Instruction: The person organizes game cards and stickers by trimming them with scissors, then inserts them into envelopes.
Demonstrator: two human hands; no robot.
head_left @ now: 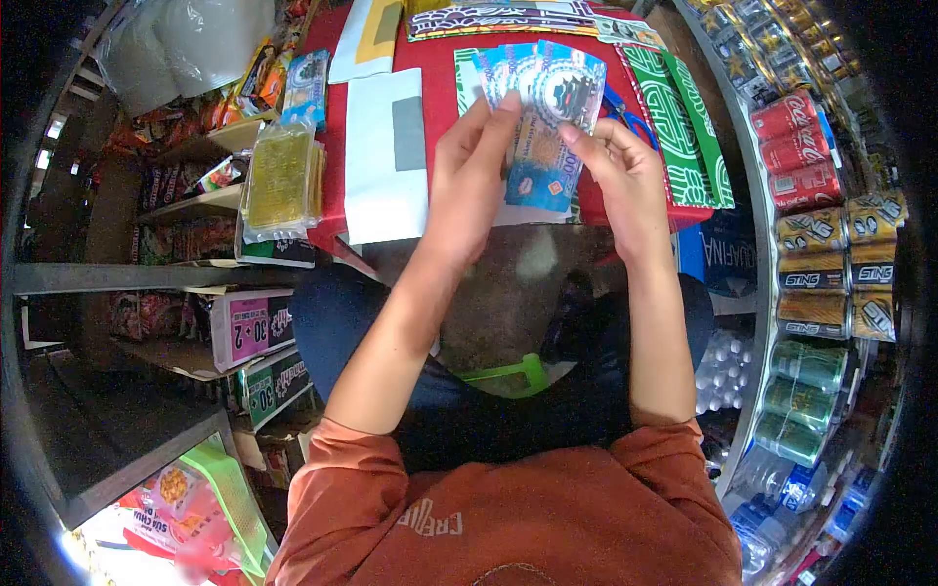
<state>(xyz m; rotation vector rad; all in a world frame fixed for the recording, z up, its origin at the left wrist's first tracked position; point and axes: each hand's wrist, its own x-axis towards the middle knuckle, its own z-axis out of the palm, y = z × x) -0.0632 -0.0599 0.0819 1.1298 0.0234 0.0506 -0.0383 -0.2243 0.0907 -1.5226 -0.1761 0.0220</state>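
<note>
Several blue banknotes (545, 146) are fanned out between my two hands over the front of a red-covered table (334, 186). My left hand (473, 161) grips the fan at its left side, thumb laid on top. At the other side my right hand (625, 171) pinches the notes between thumb and fingers. Blue-handled scissors (630, 119) lie just behind my right hand, partly hidden by it and the notes. A white sheet with a grey patch (386, 161) lies left of my left hand. Green-and-white patterned paper (684, 127) is at the right.
Another white sheet with a yellow patch (366, 41) and patterned strips (498, 20) lie at the back. Bagged yellow slabs (281, 181) are stacked at the left, near packets on shelves. Coca-Cola cans (796, 146) and Sting cans (813, 273) line the right side.
</note>
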